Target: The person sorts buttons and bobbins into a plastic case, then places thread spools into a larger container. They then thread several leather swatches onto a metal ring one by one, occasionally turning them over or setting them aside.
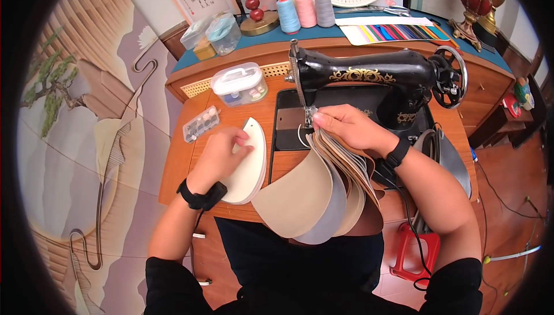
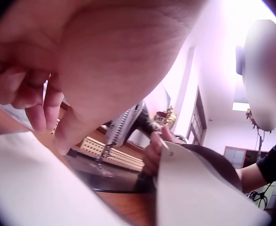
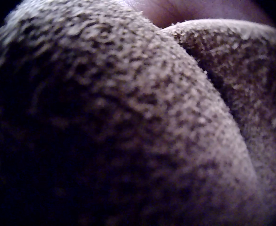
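The right hand (image 1: 348, 127) pinches a fanned bundle of curved leather-like pieces (image 1: 295, 192) in beige, grey and brown at its top end, close to the needle area of the black sewing machine (image 1: 363, 72). In the right wrist view a fuzzy brown underside (image 3: 128, 113) fills most of the picture. Over a stack of cream pieces (image 1: 249, 168) on the table's left side hovers the left hand (image 1: 219, 156), fingers loosely bent and holding nothing. The left wrist view shows that hand (image 2: 95, 61) above a pale piece (image 2: 25, 179); whether it touches is unclear.
A small compartment case (image 1: 201, 124) and a clear lidded box (image 1: 239, 86) lie beyond the left hand. Thread cones (image 1: 306, 10), a colour chart (image 1: 386, 32) and scissors (image 1: 398, 11) are on the rear desk. A red stool (image 1: 415, 252) stands below at right.
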`<state>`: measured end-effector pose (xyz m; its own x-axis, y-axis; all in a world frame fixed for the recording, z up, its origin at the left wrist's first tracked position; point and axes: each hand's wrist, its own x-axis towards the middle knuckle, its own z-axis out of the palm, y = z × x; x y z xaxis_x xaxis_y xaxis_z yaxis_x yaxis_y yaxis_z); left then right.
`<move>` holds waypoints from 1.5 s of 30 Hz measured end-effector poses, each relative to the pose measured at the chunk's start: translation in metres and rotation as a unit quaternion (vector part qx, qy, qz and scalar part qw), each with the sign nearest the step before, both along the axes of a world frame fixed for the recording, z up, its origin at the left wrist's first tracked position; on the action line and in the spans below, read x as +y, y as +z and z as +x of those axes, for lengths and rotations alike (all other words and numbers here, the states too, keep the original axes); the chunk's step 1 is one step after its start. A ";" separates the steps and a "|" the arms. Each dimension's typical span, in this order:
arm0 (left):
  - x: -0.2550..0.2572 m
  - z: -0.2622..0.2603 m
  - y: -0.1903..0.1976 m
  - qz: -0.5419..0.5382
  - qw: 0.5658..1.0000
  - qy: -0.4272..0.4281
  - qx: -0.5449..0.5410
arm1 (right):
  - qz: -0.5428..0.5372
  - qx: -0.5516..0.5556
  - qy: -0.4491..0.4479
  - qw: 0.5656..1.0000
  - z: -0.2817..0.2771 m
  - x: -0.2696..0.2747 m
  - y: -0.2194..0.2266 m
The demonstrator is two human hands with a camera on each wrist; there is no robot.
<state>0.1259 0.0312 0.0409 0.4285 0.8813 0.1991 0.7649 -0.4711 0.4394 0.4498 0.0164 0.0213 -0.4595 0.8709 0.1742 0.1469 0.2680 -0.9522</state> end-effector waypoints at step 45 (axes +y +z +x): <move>-0.031 0.059 0.007 -0.382 0.867 -0.070 -0.313 | -0.010 0.034 0.011 0.999 -0.001 0.002 -0.005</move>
